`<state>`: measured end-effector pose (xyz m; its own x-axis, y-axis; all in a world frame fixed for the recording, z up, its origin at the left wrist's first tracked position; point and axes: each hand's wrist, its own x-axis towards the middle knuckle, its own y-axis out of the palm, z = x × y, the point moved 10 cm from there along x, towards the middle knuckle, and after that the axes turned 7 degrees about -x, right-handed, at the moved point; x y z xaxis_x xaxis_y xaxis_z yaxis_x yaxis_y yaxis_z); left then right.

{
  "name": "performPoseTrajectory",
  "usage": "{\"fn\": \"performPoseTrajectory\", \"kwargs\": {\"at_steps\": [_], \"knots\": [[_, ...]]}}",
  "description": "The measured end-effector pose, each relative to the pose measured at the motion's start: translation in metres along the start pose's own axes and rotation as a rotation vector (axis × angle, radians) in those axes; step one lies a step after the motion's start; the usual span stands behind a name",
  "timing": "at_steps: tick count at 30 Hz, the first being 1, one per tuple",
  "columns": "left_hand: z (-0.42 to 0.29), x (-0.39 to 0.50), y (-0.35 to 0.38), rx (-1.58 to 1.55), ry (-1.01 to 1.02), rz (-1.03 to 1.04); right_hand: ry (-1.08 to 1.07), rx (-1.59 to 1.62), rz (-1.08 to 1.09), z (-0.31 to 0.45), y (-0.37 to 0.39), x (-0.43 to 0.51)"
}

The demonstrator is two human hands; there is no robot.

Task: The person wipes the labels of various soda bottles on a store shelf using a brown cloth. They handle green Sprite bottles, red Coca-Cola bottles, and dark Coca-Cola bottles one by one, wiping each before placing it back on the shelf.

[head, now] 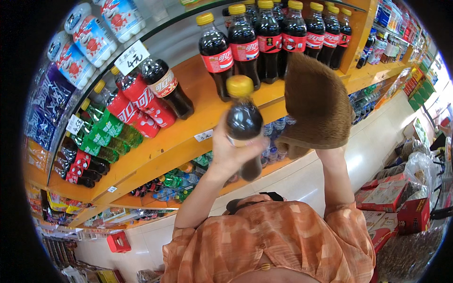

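A plastic bottle of dark cola point(245, 118) with a yellow cap is in my left hand point(226, 152), held upright in front of the shelf. My fingers wrap its middle, and motion blurs the bottle. A brown plush cloth point(316, 102) is held up by my right hand point(331, 152); it covers the fingers, so only the wrist area shows. Behind the bottle, a row of Coca-Cola bottles point(246, 51) with red labels and yellow caps stands on the orange wooden shelf point(198, 134). The cloth overlaps the row's right part.
To the left on the shelf are a lone cola bottle point(166, 86), red-wrapped bottles point(138, 102) and green soda bottles point(106, 129). White-and-blue bottles point(90, 39) stand on a glass shelf above. More bottles point(177, 180) fill the lower shelf. Red cartons point(385, 194) are stacked at the right.
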<state>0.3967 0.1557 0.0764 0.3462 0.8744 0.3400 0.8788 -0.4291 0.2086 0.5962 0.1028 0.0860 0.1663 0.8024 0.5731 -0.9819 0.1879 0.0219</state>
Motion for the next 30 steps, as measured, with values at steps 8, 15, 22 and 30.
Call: {"fn": "performPoseTrajectory", "kwargs": {"at_steps": [8,15,22,30], "knots": [[0.038,-0.011,0.035,0.136,-0.051,0.203,-0.39,-0.432,0.192,0.055,0.072,0.037],[0.066,-0.017,0.035,-0.071,-0.304,0.306,0.211,0.234,0.244,-0.005,0.066,0.039],[0.071,-0.021,0.04,-0.24,-0.338,0.33,0.496,0.662,0.045,-0.041,0.062,0.019],[0.052,-0.013,0.025,-0.199,-0.348,0.215,0.43,0.529,0.038,-0.06,0.074,-0.001]]}}
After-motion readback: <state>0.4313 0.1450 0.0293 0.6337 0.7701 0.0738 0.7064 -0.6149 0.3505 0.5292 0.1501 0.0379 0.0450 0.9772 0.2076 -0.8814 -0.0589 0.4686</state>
